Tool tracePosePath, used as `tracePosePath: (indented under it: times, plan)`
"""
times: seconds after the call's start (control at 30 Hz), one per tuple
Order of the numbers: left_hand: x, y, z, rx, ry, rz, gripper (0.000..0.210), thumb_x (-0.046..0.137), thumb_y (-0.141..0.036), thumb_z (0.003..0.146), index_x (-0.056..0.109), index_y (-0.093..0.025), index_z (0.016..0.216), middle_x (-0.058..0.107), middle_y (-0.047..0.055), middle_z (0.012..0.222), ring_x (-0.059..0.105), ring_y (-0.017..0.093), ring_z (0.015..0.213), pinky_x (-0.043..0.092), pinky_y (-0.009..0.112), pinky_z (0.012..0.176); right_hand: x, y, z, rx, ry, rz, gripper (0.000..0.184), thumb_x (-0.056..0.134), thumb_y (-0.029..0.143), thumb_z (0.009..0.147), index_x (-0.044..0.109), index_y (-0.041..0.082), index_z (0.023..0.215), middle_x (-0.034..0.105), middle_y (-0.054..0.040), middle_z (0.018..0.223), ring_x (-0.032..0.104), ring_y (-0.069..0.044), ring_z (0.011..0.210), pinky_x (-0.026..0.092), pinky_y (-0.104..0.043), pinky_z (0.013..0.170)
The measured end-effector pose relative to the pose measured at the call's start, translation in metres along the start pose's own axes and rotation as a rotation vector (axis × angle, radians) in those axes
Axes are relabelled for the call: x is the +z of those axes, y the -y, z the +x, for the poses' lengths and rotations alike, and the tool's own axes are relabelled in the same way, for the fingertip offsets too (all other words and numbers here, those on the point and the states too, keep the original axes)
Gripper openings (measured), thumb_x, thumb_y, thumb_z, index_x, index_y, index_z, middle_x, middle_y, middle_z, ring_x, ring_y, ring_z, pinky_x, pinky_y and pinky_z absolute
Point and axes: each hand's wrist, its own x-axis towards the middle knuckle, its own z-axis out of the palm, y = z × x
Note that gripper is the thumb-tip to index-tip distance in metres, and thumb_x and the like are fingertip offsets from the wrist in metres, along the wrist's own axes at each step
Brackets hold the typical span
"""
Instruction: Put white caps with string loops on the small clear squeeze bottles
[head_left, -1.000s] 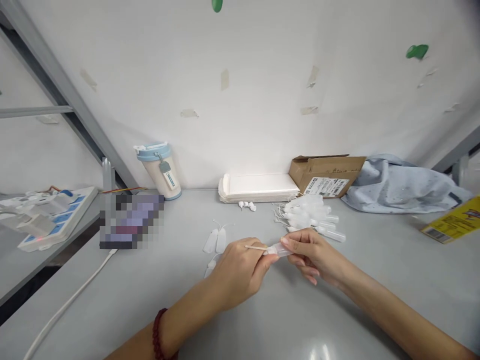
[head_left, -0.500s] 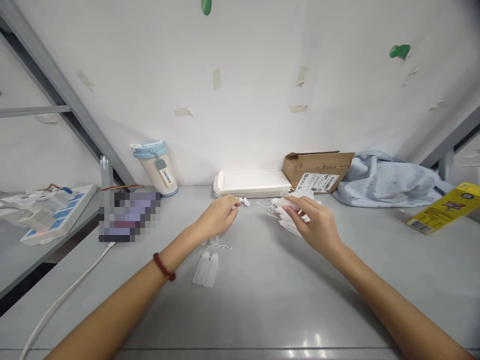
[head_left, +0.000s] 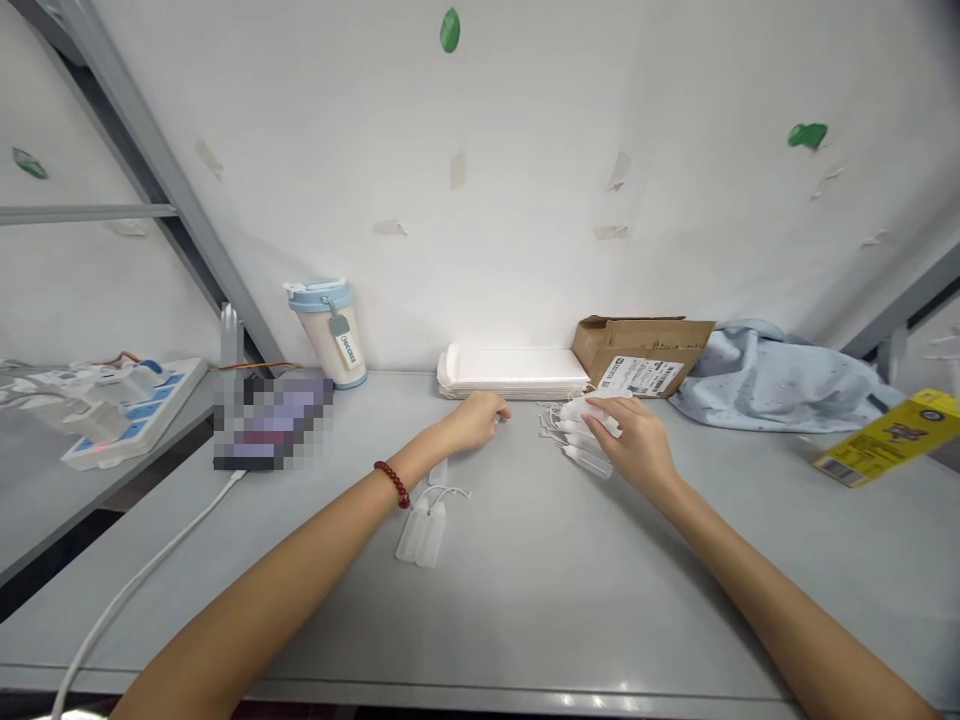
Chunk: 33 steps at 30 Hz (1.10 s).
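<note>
My right hand (head_left: 636,440) is closed, thumb and fingers pinching a translucent white plastic tag (head_left: 583,406) at the top of a fanned pile. Several similar tags (head_left: 589,460) with thin white strings lie just below its fingers. My left hand (head_left: 472,422), with a beaded bracelet on the wrist, rests on the table in front of the stack of flat white cartons (head_left: 517,368). Its fingers are curled together, and what they hold, if anything, is hidden. Nearer to me, a pair of translucent tags (head_left: 421,535) with strings lies beside the left forearm; another is partly covered by it.
A cream tumbler (head_left: 330,335) with a blue lid and a blurred phone (head_left: 274,425) on a white cable stand left, near a power strip (head_left: 142,420). An open cardboard box (head_left: 645,360), pale blue cloth (head_left: 772,385) and yellow box (head_left: 889,440) are on the right.
My left hand has moved right, over the spot where small white pieces lay, and now covers them. My right hand stays at the tag pile. The camera view has shifted slightly.
</note>
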Motion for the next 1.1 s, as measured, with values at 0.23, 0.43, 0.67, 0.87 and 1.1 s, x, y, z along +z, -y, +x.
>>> tracePosePath:
  times: [0.23,0.43,0.67,0.87,1.1]
  plan:
    - [-0.003,0.013,-0.011,-0.119,-0.054,-0.045,0.025,0.05,-0.01,0.072,0.067,-0.013,0.09,0.069,0.006,0.083,0.062,0.018,0.075,0.048,0.026,0.07,-0.003,0.001,0.003,-0.083,-0.108,0.074,0.015,0.051,0.024,0.083,0.065,0.018,0.082,0.067,-0.0056,0.08,0.057,-0.021,0.078,0.047,-0.035,0.072]
    - [-0.026,0.015,-0.024,-0.205,-0.177,-0.057,0.027,0.048,-0.016,0.075,0.063,-0.014,0.097,0.067,0.006,0.091,0.061,0.019,0.084,0.047,0.028,0.076,-0.014,0.013,0.006,-0.153,-0.137,0.12,0.011,0.052,0.021,0.084,0.063,0.019,0.08,0.065,-0.0055,0.08,0.056,-0.02,0.077,0.046,-0.034,0.07]
    - [-0.039,0.008,-0.067,-0.309,-0.256,-0.183,0.026,0.051,-0.022,0.074,0.06,-0.015,0.097,0.065,0.005,0.091,0.06,0.016,0.078,0.047,0.027,0.071,-0.014,0.083,-0.033,-0.063,0.221,0.44,0.015,0.048,0.022,0.088,0.056,0.02,0.1,0.063,-0.0041,0.085,0.057,-0.016,0.077,0.047,-0.028,0.068]
    - [-0.03,-0.005,-0.081,-0.379,-0.33,-0.274,0.022,0.052,-0.022,0.075,0.058,-0.016,0.095,0.062,0.002,0.083,0.058,0.014,0.07,0.046,0.026,0.068,-0.014,0.14,-0.058,-0.316,0.712,0.487,0.041,0.051,0.031,0.087,0.041,0.02,0.124,0.054,-0.01,0.109,0.05,-0.022,0.096,0.044,-0.038,0.081]
    - [-0.029,-0.004,-0.081,-0.333,-0.316,-0.187,0.018,0.052,-0.022,0.077,0.052,-0.016,0.094,0.059,0.003,0.086,0.057,0.014,0.07,0.047,0.028,0.067,-0.004,0.148,-0.05,-0.399,0.779,0.398,0.048,0.051,0.043,0.085,0.041,0.02,0.126,0.054,-0.0086,0.098,0.048,-0.022,0.087,0.041,-0.037,0.075]
